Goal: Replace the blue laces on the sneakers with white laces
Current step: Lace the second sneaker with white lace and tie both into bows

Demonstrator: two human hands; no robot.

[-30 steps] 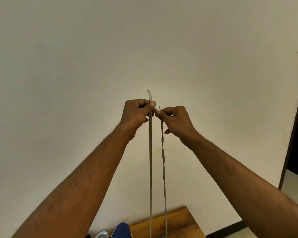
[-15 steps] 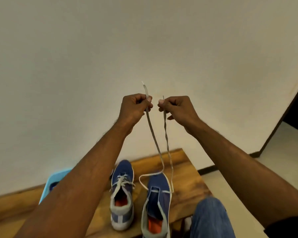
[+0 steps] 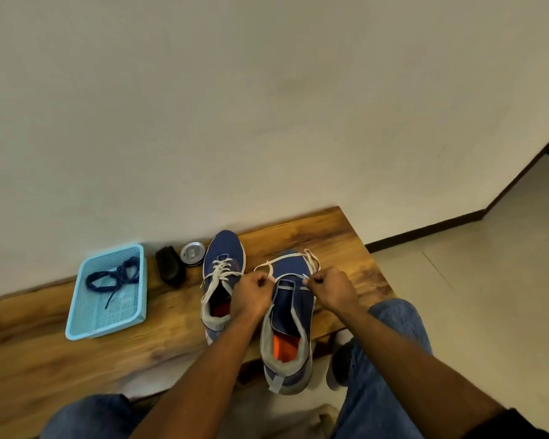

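Two blue sneakers stand on a wooden bench [image 3: 330,236]. The left sneaker [image 3: 224,258] is laced with a white lace. The right sneaker [image 3: 290,318] juts over the bench's front edge, and a white lace [image 3: 290,257] loops across its toe. My left hand [image 3: 251,291] pinches one end of this lace at the sneaker's left side. My right hand [image 3: 328,288] pinches the other end at its right side. A dark blue lace [image 3: 113,277] lies coiled in a light blue basket [image 3: 108,324] on the left.
A black object [image 3: 170,269] and a round silver tin [image 3: 192,253] sit against the wall between the basket and the left sneaker. My knees in blue jeans [image 3: 396,324] frame the bench front. Tiled floor [image 3: 488,280] lies to the right.
Both hands have dropped from held high in front of the wall down to the right sneaker, each still pinching a lace end. The view has tilted down onto the bench.
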